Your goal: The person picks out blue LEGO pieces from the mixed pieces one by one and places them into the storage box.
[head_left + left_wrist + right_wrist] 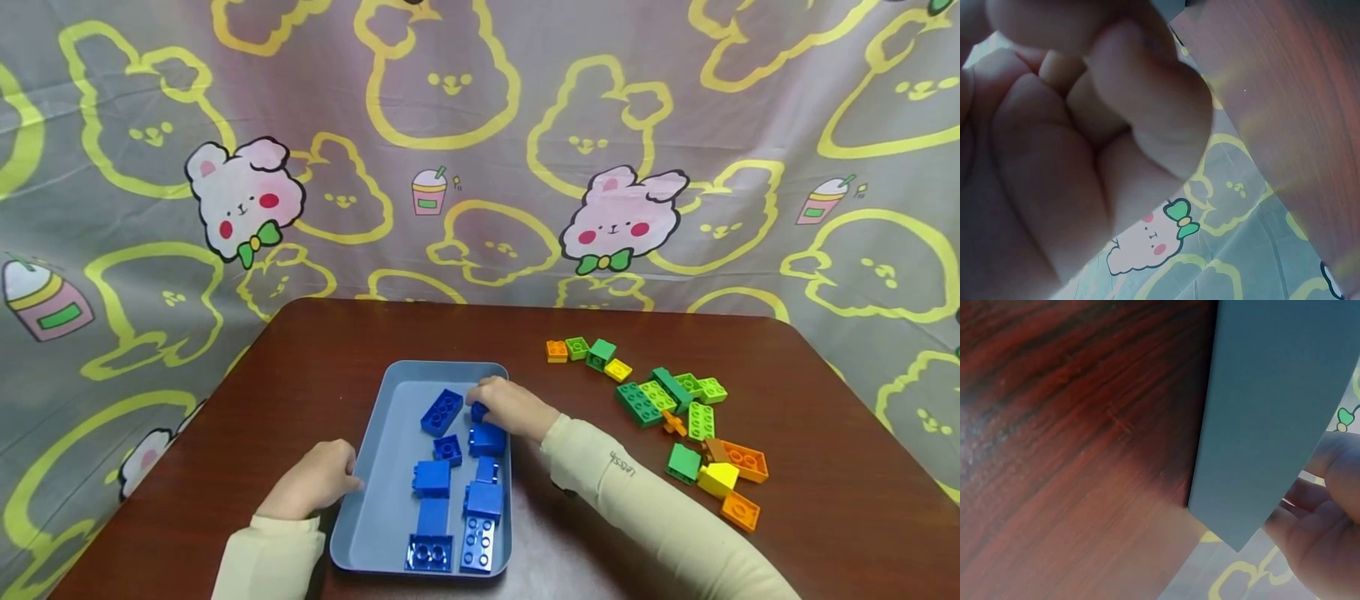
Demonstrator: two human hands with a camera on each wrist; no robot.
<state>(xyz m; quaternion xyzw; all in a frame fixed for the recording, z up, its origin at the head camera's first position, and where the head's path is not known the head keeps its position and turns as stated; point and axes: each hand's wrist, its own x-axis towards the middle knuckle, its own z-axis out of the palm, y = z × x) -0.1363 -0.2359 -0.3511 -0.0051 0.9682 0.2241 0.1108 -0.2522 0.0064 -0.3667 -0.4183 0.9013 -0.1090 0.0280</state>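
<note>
Inside the far right corner of a grey-blue tray, my right hand pinches a small dark blue toy brick, mostly covered by the fingers. The right wrist view shows the tray's outer wall in front of that hand, hiding the brick. At the tray's left rim is my left hand, its fingers loosely curled with nothing visible in them. Whether it touches the rim is unclear. Other blue bricks lie in the tray: a long one, a small square one and several down the right half.
Right of the tray, green, yellow and orange bricks lie scattered on the brown table, among them a dark green one and an orange one. Behind the table hangs a patterned curtain.
</note>
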